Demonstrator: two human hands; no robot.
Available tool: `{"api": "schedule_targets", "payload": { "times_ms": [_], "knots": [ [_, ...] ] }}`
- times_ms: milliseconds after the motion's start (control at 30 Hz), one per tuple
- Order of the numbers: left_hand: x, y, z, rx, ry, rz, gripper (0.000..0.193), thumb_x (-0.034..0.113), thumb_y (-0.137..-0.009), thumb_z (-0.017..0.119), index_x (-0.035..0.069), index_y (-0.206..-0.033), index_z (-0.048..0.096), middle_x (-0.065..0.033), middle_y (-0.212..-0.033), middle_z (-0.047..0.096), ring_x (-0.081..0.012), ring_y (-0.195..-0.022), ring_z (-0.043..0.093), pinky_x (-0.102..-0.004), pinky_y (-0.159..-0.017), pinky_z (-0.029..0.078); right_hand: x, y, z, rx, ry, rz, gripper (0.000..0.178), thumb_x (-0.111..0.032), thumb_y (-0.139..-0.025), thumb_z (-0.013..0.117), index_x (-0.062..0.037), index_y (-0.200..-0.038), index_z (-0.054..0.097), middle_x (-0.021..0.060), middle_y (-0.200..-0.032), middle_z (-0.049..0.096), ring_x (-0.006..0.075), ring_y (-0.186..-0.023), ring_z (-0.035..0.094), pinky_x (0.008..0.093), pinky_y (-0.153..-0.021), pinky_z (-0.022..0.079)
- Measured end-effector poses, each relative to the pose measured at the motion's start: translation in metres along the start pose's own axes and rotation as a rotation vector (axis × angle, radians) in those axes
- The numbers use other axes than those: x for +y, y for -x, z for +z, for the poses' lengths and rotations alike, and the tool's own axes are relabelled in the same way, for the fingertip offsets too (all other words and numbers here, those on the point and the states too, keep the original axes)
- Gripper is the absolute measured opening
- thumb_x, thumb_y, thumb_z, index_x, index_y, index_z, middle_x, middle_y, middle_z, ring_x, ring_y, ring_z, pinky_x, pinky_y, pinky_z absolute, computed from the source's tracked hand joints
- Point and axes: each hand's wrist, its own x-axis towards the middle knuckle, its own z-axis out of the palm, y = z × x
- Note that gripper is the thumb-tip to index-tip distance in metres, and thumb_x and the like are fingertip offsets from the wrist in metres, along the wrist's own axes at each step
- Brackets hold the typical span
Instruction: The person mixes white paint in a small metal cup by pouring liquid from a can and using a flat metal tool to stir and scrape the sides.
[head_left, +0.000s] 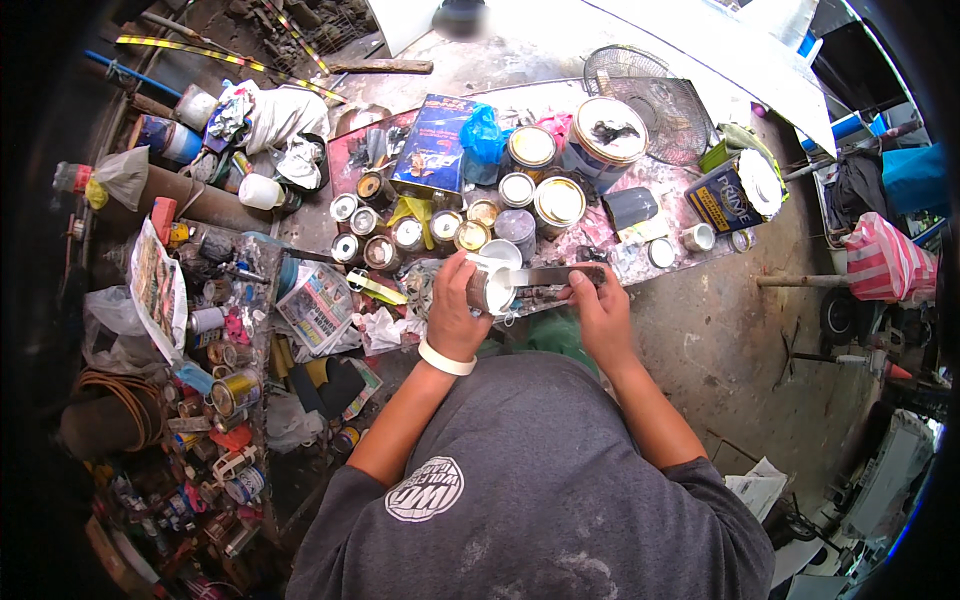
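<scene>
My left hand (456, 318), with a white band at its wrist, is wrapped round a small open can (478, 288) tilted toward the right. White paint or paste coats its mouth. In my right hand (602, 312) is a putty knife (545, 276) with a flat grey blade, its handle mostly covered by my fingers. The blade points left and its tip meets the white stuff at the can's mouth. Both hands are just off the near edge of a paint-stained table (650, 275). A grey can (516, 229) and a lidded can (559, 202) stand just beyond them.
Several small paint cans crowd the table, with a large white bucket (607, 150), a blue rectangular tin (432, 145) and a blue plastic bag (484, 136) behind. A wire fan grille (682, 118) lies at the back right. At left, a shelf holds jumbled cans and a newspaper (316, 308).
</scene>
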Motion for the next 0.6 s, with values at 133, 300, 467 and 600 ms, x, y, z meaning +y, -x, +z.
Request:
{"api": "schedule_targets", "payload": {
  "times_ms": [133, 300, 467, 600],
  "knots": [
    [0.001, 0.002, -0.001, -0.029, -0.099, 0.011, 0.080, -0.001, -0.065, 0.081, 0.004, -0.133, 0.041, -0.0221, -0.136, 0.047, -0.0420, -0.122, 0.050, -0.0470, -0.105, 0.043, 0.033, -0.007, -0.003, 0.039, -0.262, 0.288, 0.022, -0.022, -0.101, 0.058, -0.0037, -0.112, 0.058, 0.0058, -0.092, 0.069, 0.0116, -0.074, 0.064, 0.0255, -0.065, 0.050],
    [0.003, 0.006, 0.004, -0.023, 0.061, -0.166, 0.081, 0.000, -0.065, 0.081, 0.005, -0.135, 0.040, -0.0203, -0.135, 0.047, -0.0394, -0.124, 0.050, -0.0453, -0.105, 0.043, 0.043, -0.007, -0.007, 0.013, -0.484, 0.485, 0.018, -0.024, -0.101, 0.059, -0.0080, -0.109, 0.057, 0.0030, -0.094, 0.068, 0.0116, -0.076, 0.065, 0.0258, -0.064, 0.051],
    [-0.005, 0.014, 0.014, -0.023, 0.267, -0.374, 0.082, 0.001, -0.067, 0.083, 0.004, -0.136, 0.039, -0.0168, -0.132, 0.048, -0.0314, -0.125, 0.050, -0.0414, -0.105, 0.043, 0.033, -0.010, -0.015, 0.043, -0.530, 0.441, 0.019, -0.025, -0.101, 0.059, -0.0091, -0.111, 0.057, 0.0030, -0.095, 0.068, 0.0115, -0.076, 0.065, 0.0259, -0.064, 0.051],
    [-0.015, 0.019, 0.023, -0.043, 0.380, -0.495, 0.081, 0.000, -0.068, 0.081, 0.004, -0.136, 0.038, -0.0171, -0.131, 0.048, -0.0284, -0.122, 0.053, -0.0394, -0.104, 0.044, 0.021, -0.013, -0.024, 0.074, -0.496, 0.361, 0.019, -0.024, -0.101, 0.059, -0.0084, -0.111, 0.057, 0.0032, -0.095, 0.068, 0.0116, -0.075, 0.065, 0.0258, -0.064, 0.050]
  ]
}}
